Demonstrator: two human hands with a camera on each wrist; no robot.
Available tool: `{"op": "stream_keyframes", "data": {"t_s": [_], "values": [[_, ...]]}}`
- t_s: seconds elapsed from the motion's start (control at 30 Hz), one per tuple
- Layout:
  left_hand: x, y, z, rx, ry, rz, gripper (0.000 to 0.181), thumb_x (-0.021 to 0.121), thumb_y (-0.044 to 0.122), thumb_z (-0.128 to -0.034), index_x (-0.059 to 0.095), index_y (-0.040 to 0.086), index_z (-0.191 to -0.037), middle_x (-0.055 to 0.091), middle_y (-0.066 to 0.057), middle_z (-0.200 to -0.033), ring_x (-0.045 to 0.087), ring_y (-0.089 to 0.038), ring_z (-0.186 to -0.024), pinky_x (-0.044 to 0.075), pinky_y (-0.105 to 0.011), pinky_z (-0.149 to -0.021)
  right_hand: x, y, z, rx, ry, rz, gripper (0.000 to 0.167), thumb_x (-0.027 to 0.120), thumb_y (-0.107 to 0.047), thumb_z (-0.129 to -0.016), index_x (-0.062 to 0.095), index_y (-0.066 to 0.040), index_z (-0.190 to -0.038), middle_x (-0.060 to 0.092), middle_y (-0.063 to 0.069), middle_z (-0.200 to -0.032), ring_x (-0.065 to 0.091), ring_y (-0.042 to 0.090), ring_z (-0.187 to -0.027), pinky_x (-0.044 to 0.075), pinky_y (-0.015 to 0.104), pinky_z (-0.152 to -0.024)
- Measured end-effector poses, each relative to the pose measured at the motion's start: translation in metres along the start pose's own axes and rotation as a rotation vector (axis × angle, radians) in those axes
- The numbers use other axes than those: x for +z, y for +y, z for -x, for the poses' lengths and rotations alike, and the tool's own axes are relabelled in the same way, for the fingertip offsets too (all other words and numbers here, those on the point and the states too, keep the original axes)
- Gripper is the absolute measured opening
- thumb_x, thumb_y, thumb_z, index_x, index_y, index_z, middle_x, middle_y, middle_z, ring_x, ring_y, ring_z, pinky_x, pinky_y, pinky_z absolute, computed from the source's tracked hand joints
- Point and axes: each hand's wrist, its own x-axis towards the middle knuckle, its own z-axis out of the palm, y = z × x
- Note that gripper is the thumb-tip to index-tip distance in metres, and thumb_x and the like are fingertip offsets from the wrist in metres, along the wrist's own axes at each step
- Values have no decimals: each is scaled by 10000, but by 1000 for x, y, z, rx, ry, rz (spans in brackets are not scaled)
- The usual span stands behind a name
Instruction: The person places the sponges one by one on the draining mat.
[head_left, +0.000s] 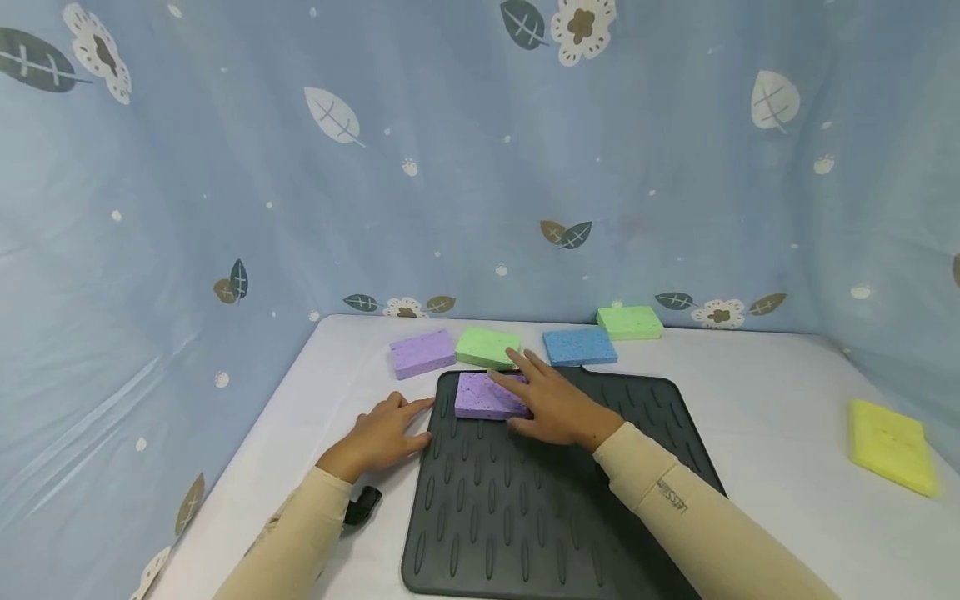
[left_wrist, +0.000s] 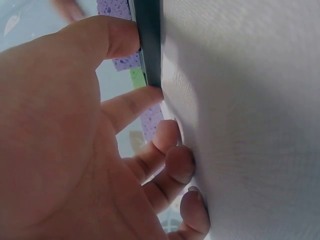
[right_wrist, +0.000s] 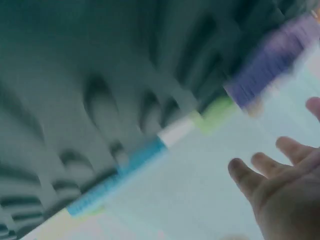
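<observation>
A dark ribbed rubber mat (head_left: 480, 500) lies on the white tabletop. On its far left corner sits a purple sponge (head_left: 483, 400). My right hand (head_left: 558, 404) is over that sponge's right end with its fingers spread; the right wrist view shows a gap between the fingers and the blurred purple sponge (right_wrist: 270, 62). At the mat's left edge, my left hand (head_left: 382, 437) touches the rim with thumb and index finger. The left wrist view shows this mat edge (left_wrist: 148, 45) by the thumb, the other fingers loosely bent near the tabletop.
Behind the mat are another purple sponge (head_left: 422, 353), a green sponge (head_left: 480, 346), a blue sponge (head_left: 579, 346) and a second green sponge (head_left: 630, 322). A yellow sponge-like block (head_left: 891, 446) lies far right. A patterned blue curtain (head_left: 450, 167) hangs behind the table.
</observation>
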Motion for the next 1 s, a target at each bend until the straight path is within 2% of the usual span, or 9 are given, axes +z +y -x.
{"op": "stream_keyframes", "data": {"t_s": [0.17, 0.33, 0.5, 0.8, 1.0], "values": [[-1, -1, 3, 2, 5, 10, 603, 674, 379, -915, 511, 232, -1477, 532, -62, -1032, 489, -180, -888, 422, -459, -741, -32, -3, 24, 13, 151, -70, 642, 635, -371, -975, 382, -240, -1550, 239, 134, -1643, 229, 411, -1508, 334, 643, -1102], [-2, -3, 2, -4, -2, 12, 606, 670, 375, -918, 504, 229, -1482, 532, -65, -1036, 486, -181, -884, 420, -457, -739, -55, 2, 53, 32, 251, -126, 497, 579, -308, -1016, 471, -223, -1494, 289, 103, -1617, 291, 367, -1480, 362, 623, -1080], [-1, -5, -1, -3, -5, 21, 605, 664, 380, -920, 502, 223, -1482, 538, -73, -1066, 493, -190, -909, 425, -477, -764, -57, 10, 78, 56, 353, -122, 384, 564, -225, -1024, 567, -170, -1404, 338, 113, -1587, 294, 391, -1465, 356, 651, -1055], [1, -6, 0, -12, -10, -2, 607, 660, 392, -910, 506, 233, -1476, 532, -80, -1058, 501, -199, -896, 435, -485, -739, -53, 33, 115, 148, 485, -105, 354, 607, -167, -996, 607, -97, -1343, 435, 174, -1493, 360, 428, -1385, 333, 669, -1014], [1, -3, 2, 4, -9, 7, 605, 657, 389, -914, 505, 232, -1478, 533, -77, -1052, 495, -195, -894, 432, -479, -744, -54, 66, 140, 297, 508, -68, 424, 581, -222, -1012, 547, -55, -1399, 442, 257, -1457, 365, 503, -1339, 321, 708, -978]]}}
